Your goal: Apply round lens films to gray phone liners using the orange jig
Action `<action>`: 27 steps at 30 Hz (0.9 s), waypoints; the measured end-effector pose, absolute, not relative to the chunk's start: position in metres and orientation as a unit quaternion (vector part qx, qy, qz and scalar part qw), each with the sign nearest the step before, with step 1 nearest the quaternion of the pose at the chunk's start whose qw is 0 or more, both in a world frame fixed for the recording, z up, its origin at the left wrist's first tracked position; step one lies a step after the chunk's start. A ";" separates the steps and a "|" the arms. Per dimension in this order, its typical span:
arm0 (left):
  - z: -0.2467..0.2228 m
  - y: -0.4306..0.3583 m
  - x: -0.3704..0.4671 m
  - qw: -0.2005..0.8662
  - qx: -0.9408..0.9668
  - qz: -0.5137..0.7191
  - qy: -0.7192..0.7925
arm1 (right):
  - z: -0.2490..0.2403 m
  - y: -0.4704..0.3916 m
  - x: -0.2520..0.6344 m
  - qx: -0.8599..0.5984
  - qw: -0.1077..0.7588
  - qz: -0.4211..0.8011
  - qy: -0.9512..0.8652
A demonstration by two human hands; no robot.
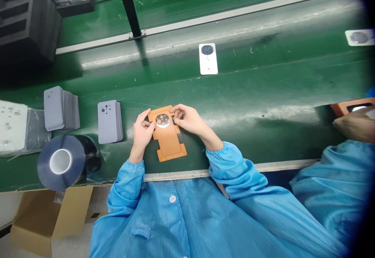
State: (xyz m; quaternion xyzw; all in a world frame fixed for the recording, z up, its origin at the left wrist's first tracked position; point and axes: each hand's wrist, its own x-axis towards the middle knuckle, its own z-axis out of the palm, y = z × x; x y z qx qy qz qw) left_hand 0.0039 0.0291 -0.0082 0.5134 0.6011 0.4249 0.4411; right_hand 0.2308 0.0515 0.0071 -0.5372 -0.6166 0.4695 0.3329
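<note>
An orange jig plate [170, 142] with notched sides lies on the green bench top before me. Near its top sits a round piece with several holes [163, 120], dark above and shiny along its lower edge. My left hand [143, 131] grips the upper left side of the jig, fingers bent over its edge and thumb beside the round piece. My right hand [189, 119] is closed at the upper right side, thumb and fingertips pinched beside the round piece. Whatever is between those fingertips is too small to make out.
To the left stand stacks of grey phone-shaped sheets [107, 122], a film roll [61, 161] and bagged white panels [13, 127]. A white panel [208, 59] lies farther back. A co-worker's hand [356, 127] holds another orange jig [344, 106]. Black foam trays [27, 27] stand back left.
</note>
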 end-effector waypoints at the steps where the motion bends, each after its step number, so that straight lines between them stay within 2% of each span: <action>1: -0.008 0.028 0.005 0.441 0.506 0.426 0.606 | 0.007 0.051 0.231 -0.536 0.334 0.469 -0.618; 6: 0.006 0.009 0.002 0.445 0.417 0.477 0.633 | 0.004 0.051 0.233 -0.532 0.333 0.474 -0.617; 12: 0.016 -0.028 -0.031 0.550 0.241 0.562 0.568 | -0.001 0.052 0.234 -0.535 0.335 0.469 -0.618; 21: 0.015 -0.047 -0.044 0.560 0.107 0.616 0.543 | -0.004 0.053 0.234 -0.547 0.329 0.473 -0.607; 24: 0.026 -0.053 -0.025 0.586 0.112 0.612 0.518 | 0.001 0.051 0.232 -0.553 0.337 0.473 -0.598; 27: 0.034 -0.063 0.001 0.613 0.174 0.592 0.494 | 0.013 0.048 0.224 -0.565 0.384 0.462 -0.566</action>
